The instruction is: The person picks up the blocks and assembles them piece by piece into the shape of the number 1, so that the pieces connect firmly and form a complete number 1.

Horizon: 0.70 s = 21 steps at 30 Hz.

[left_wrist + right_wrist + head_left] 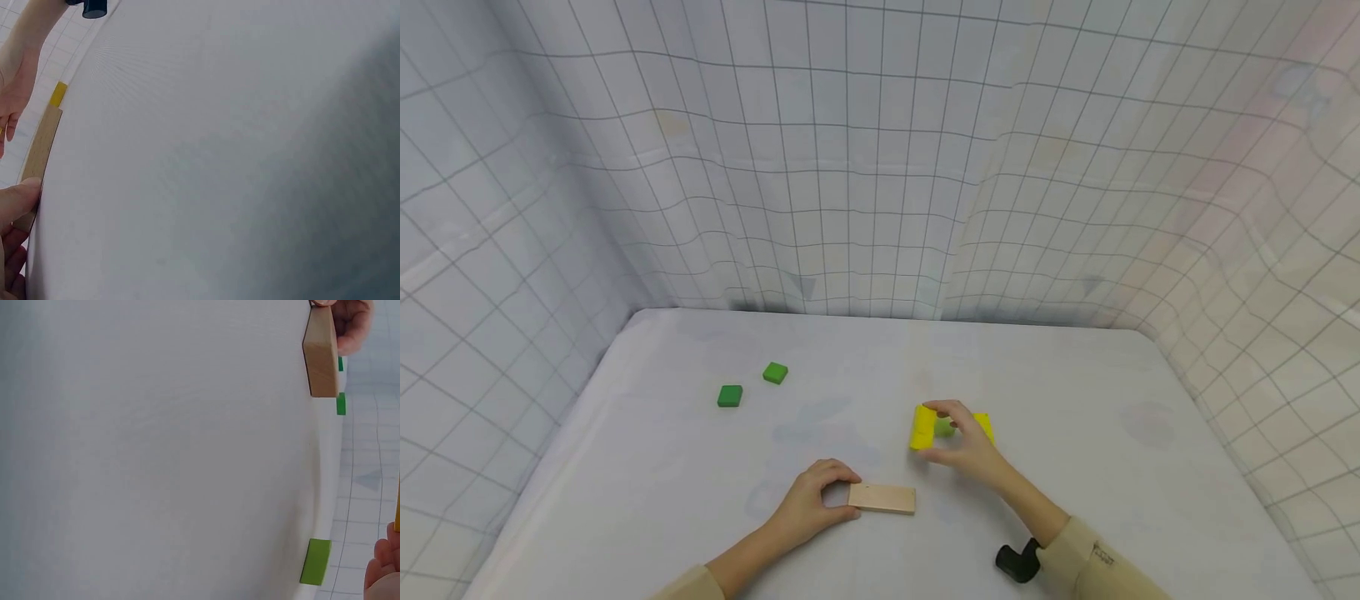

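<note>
My left hand (812, 502) pinches the left end of a flat, pale wooden block (882, 498) lying on the table. In the left wrist view the thumb (24, 197) presses along the side of that block. Further right and farther back, my right hand (972, 448) holds a yellow block (922, 427) between thumb and fingers. A light green block (944, 427) shows in the gap of that hand, and another yellow block (983, 425) lies just behind it, partly hidden. The right wrist view catches only a sliver of the held yellow block (398, 509) at its edge.
Two green blocks, one nearer (730, 396) and one farther back (776, 372), lie at the left of the white-covered table (625, 500). A black elbow-shaped piece (1018, 562) rests beside the right sleeve. Grid-patterned cloth (880, 167) hangs around the back and sides.
</note>
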Motion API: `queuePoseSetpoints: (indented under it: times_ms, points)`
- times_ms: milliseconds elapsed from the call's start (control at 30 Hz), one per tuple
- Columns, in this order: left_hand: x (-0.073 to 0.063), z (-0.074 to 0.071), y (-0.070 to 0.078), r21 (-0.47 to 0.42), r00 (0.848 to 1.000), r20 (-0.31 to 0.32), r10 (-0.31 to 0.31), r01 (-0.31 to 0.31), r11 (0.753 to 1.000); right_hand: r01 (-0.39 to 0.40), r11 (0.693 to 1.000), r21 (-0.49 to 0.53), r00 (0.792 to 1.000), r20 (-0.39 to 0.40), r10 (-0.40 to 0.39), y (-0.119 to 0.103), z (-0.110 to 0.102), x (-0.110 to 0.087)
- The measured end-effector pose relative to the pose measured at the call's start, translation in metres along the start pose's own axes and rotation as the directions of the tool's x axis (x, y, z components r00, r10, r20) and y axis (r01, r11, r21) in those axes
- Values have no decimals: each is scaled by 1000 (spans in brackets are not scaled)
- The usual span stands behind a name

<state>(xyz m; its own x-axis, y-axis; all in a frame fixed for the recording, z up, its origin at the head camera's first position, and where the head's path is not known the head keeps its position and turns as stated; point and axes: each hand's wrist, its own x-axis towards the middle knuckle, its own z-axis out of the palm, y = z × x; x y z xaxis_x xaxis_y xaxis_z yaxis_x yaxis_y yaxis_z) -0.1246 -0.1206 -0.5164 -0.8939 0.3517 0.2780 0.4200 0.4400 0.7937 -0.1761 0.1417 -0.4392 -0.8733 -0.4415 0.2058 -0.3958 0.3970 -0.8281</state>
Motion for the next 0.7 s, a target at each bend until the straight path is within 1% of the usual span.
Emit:
queuePoseSetpoints:
  times_ms: [100, 167, 300, 333, 433, 700]
  points:
    - [0, 0, 0, 2, 1000, 2, -6, 6, 1000, 0, 1000, -3, 1000, 21, 0, 6, 8, 4]
    - [0, 0, 0, 3, 1000, 0, -7, 7, 1000, 8, 1000, -15, 999, 31, -7, 16, 14, 7]
    - [0, 1, 0, 7, 1000, -3, -4, 4, 1000, -8, 999, -46, 998, 63, 11, 36, 25, 11]
    - [0, 1, 0, 7, 1000, -4, -5, 5, 1000, -9, 999, -53, 997, 73, 12, 38, 26, 12]
    - [0, 1, 0, 6, 1000, -1, -10, 10, 1000, -7, 999, -52, 995, 98, 13, 40, 31, 13]
    - [0, 0, 1, 10, 1000, 12, -29, 28, 1000, -66, 998, -17, 985, 156, 68, 39, 39, 14]
